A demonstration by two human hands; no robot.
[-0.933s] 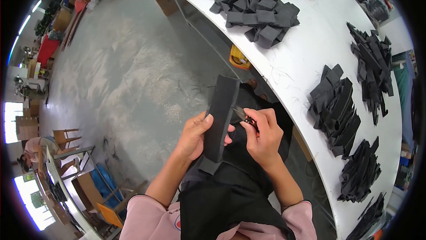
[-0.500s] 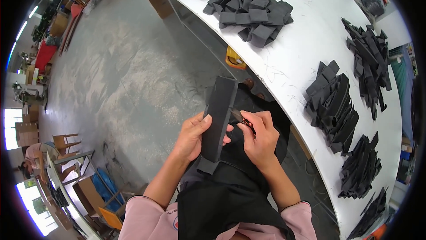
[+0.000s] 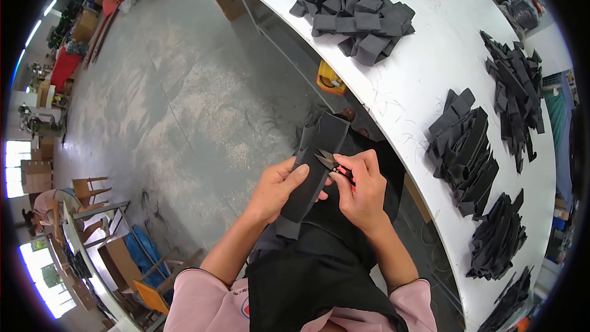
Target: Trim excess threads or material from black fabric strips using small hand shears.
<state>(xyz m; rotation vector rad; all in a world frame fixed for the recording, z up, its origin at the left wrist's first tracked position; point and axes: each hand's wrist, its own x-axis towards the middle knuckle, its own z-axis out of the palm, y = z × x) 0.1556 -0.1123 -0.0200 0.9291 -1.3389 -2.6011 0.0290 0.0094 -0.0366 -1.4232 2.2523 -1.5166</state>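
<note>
A long dark grey fabric strip [image 3: 313, 172], folded flat, lies across my left hand [image 3: 278, 189], the thumb pressed on its face and fingertips showing past its right edge. My right hand [image 3: 361, 187] is closed round a small pair of thread snips [image 3: 329, 161] with dark blades and a red-and-black handle. The snips' blades are parted and lie over the strip's face near its right edge; whether they touch the cloth I cannot tell. A short flap hangs from the strip's lower end above my black apron [image 3: 307, 283].
At my right, a white curved table [image 3: 424, 43] carries several heaps of dark strips, such as the far heap [image 3: 362, 19] and the near heap [image 3: 464, 154]. Under it sits a yellow container [image 3: 330, 78]. At far left a person [image 3: 49, 209] bends over another table.
The strip's top has tilted to the right and it has turned so more of its folded left side shows. The snips' blades now appear in front of it, spread apart.
</note>
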